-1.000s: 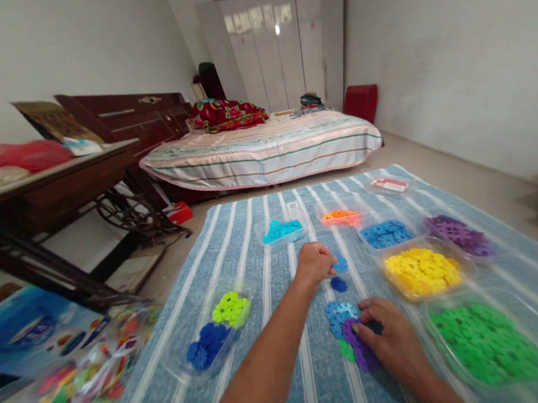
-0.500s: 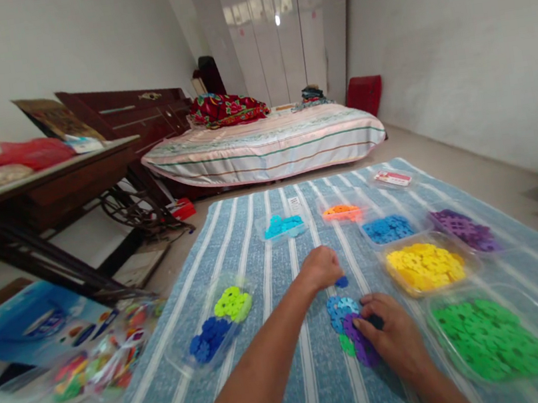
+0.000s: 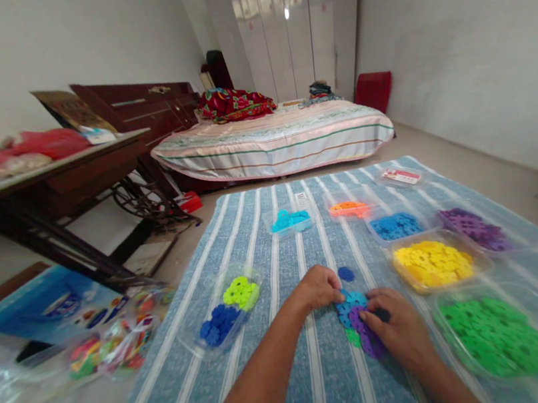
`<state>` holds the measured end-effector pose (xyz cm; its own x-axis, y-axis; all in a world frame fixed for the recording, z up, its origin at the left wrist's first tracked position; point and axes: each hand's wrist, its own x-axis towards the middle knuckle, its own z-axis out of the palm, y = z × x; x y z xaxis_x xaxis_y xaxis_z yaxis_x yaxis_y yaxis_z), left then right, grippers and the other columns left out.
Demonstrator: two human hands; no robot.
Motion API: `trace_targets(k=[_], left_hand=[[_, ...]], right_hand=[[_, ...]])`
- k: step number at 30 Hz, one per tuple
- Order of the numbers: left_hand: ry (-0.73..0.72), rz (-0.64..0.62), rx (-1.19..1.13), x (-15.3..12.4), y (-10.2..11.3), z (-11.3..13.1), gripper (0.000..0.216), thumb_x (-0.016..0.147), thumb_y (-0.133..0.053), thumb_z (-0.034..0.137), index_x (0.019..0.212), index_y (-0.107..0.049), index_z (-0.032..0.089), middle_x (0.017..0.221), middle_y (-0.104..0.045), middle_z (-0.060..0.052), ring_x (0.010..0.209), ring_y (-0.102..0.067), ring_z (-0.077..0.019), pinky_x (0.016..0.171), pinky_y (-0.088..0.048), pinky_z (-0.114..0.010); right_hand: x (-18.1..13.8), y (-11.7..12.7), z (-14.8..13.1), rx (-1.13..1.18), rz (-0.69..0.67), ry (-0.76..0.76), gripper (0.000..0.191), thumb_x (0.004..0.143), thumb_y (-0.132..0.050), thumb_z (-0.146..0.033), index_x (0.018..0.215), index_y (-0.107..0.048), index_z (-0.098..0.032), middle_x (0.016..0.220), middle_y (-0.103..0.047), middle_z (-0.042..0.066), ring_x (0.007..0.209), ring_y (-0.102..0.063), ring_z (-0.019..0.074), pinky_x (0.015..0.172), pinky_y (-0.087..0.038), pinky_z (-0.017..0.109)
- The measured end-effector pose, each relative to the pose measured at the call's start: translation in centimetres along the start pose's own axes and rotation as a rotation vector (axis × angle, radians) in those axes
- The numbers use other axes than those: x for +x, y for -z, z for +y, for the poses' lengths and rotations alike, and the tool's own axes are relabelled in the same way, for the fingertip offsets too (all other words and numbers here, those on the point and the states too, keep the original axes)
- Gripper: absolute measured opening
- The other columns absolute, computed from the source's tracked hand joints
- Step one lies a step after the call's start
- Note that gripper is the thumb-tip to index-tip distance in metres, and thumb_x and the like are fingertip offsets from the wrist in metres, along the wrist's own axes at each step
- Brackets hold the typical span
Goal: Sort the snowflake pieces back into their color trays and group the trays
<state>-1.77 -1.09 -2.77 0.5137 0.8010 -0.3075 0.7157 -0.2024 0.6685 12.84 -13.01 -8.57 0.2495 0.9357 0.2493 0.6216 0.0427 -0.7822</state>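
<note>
Both hands work a small cluster [image 3: 355, 320] of joined flower discs near the mat's [image 3: 285, 374] near edge, mid-way across. Left hand [image 3: 318, 287] pinches a light-blue disc at the cluster's far-left side, fingers narrow on it. Right hand [image 3: 400, 330] lies flat over the purple part, fingers spread a bit, pinning it down. One loose blue disc [image 3: 345, 274] sits just beyond, apart from the cluster. Trays of yellow [image 3: 432, 263] and green [image 3: 496, 339] discs sit along the right edge; a blue/lime tray [image 3: 227, 309] w/ fewer discs lies left. To do it well, I'd judge: keep the right hand firm, line up slot to slot, push level, no twisting.
</note>
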Motion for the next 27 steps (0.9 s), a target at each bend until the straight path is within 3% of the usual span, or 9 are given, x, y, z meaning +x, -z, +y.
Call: trace_targets(k=[11, 20, 24, 27], left_hand=[[0.049, 0.181, -0.179, -2.7, 1.1, -1.1, 0.01, 0.066, -0.055, 0.01, 0.071, -0.062, 0.013, 0.048, -0.054, 0.006, 0.048, -0.055, -0.0099, 0.049, -0.04, -0.018], [0.147, 0.342, -0.287, -6.0, 4.1, -1.8, 0.009, 0.069, -0.055, 0.012, 0.07, -0.063, 0.016, 0.048, -0.053, 0.006, 0.05, -0.056, -0.0095, 0.051, -0.042, -0.018], [0.199, 0.31, -0.339, -5.5, 3.1, -2.3, 0.008, 0.067, -0.056, 0.009, 0.066, -0.061, 0.015, 0.045, -0.051, 0.007, 0.044, -0.053, -0.008, 0.045, -0.038, -0.016], [0.166, 0.268, -0.484, -3.5, 1.7, -0.5, 0.009, 0.067, -0.055, 0.006, 0.064, -0.06, 0.013, 0.042, -0.05, 0.006, 0.039, -0.049, -0.0073, 0.041, -0.036, -0.016]], right_hand=[[-0.3, -0.1, 0.3, 0.0, -0.009, -0.013, 0.021, 0.076, -0.057, -0.039, 0.066, -0.061, -0.021, 0.097, -0.064, 0.008, 0.097, -0.056, 0.0242, 0.09, -0.04, 0.039], [-0.4, 0.0, 0.4, -0.014, -0.002, 0.006, 0.023, 0.076, -0.057, -0.042, 0.066, -0.062, -0.022, 0.097, -0.064, 0.008, 0.097, -0.056, 0.025, 0.092, -0.04, 0.041], [-0.3, -0.2, 0.4, -0.017, 0.006, 0.001, 0.022, 0.076, -0.057, -0.04, 0.066, -0.062, -0.022, 0.097, -0.064, 0.008, 0.097, -0.056, 0.0243, 0.092, -0.04, 0.04], [-0.2, -0.3, 0.4, -0.014, 0.001, -0.005, 0.021, 0.076, -0.057, -0.039, 0.066, -0.062, -0.021, 0.096, -0.064, 0.008, 0.095, -0.057, 0.0237, 0.09, -0.041, 0.039]])
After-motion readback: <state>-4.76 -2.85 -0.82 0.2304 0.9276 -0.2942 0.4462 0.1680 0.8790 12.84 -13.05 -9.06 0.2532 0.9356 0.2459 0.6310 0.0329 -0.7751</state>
